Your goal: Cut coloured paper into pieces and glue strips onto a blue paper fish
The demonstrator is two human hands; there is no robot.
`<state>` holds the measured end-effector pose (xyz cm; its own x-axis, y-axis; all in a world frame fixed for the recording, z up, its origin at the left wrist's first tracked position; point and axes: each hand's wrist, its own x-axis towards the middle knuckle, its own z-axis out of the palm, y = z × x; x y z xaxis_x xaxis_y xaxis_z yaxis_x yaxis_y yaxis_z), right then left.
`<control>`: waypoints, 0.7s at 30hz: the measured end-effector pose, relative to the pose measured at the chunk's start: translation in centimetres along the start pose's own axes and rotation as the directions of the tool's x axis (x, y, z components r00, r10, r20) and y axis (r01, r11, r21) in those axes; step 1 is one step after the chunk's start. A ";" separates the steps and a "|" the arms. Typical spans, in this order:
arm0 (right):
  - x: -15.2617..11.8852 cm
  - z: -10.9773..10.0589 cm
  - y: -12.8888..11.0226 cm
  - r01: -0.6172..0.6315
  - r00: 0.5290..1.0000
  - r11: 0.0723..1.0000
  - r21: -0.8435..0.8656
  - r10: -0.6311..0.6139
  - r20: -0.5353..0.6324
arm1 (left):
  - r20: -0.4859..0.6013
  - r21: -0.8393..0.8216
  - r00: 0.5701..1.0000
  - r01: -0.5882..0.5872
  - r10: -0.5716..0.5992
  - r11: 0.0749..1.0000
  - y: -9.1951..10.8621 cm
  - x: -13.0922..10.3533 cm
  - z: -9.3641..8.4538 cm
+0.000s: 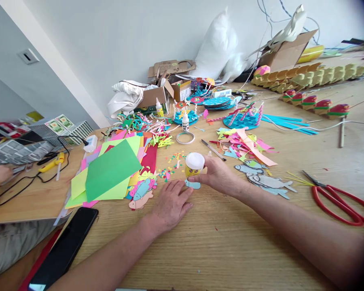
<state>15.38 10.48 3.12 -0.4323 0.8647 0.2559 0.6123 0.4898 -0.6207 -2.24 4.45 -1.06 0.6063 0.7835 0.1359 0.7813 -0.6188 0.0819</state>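
Observation:
My right hand (214,176) is closed round a small jar with a white lid and a yellow label (195,163), held upright over the table. My left hand (173,202) lies with its fingers stretched on the wood just left of the jar. A light blue paper piece (193,184) shows below the jar, by my left fingertips; part of it is hidden. Cut paper fish (142,189) in pink and blue lie left of my left hand. Grey and blue drawn paper fish (267,180) lie beyond my right wrist. Small paper dots (166,173) are scattered behind the hands.
Red-handled scissors (336,198) lie at the right. A green sheet (113,170) tops the coloured paper stack. A phone (65,246) rests at the front left. Glue bottles (185,122), tape (185,138) and a pen (213,149) stand or lie behind. Another person's hand (0,173) is far left.

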 end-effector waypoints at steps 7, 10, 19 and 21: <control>-0.1 -0.7 -0.3 -0.042 0.999 0.999 -0.008 0.042 0.032 | 0.013 0.003 1.000 0.004 -0.004 1.000 0.1 0.0 -0.3; 0.0 -0.8 -0.2 -0.045 0.999 0.999 -0.013 0.045 0.002 | 0.000 -0.003 1.000 0.002 -0.002 1.000 0.1 0.0 -0.2; -0.1 -0.5 -0.1 -0.027 1.000 0.999 0.029 0.026 0.017 | -0.006 -0.004 1.000 -0.005 0.005 1.000 0.0 0.0 -0.1; -0.1 -0.4 -0.1 -0.014 1.000 1.000 0.027 0.014 0.011 | -0.010 -0.008 1.000 -0.003 0.003 1.000 0.0 0.0 -0.1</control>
<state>15.65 10.38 3.47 -0.4314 0.8699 0.2390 0.6004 0.4746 -0.6436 -2.29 4.45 -0.96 0.6073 0.7810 0.1457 0.7781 -0.6218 0.0893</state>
